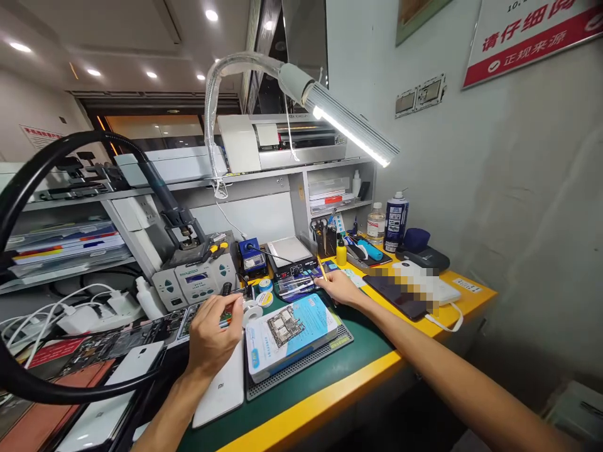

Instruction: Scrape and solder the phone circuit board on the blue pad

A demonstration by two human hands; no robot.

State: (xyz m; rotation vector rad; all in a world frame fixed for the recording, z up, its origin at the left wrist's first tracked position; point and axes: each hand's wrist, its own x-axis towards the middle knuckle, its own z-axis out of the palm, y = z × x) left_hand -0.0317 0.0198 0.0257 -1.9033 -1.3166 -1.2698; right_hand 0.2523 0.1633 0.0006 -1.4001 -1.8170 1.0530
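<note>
My left hand (214, 333) is raised over the left side of the bench, its thumb and fingertips drawn together in a pinch. Whatever it may hold there is too small to make out. My right hand (342, 287) reaches to the back of the mat and grips a thin yellow stick-like tool (322, 269), which points up. Between the hands lies a thick blue-and-white box (301, 326) with a circuit board pictured on top. It rests on a grey perforated pad (325, 355). A white Mi device (221, 392) lies under my left wrist.
A soldering or hot-air station (195, 282) stands at the left, near a black flexible arm (94, 137). A lit lamp (353, 129) hangs overhead. At right are a dark phone (396, 295), a yellow bottle (341, 251) and a spray can (396, 223).
</note>
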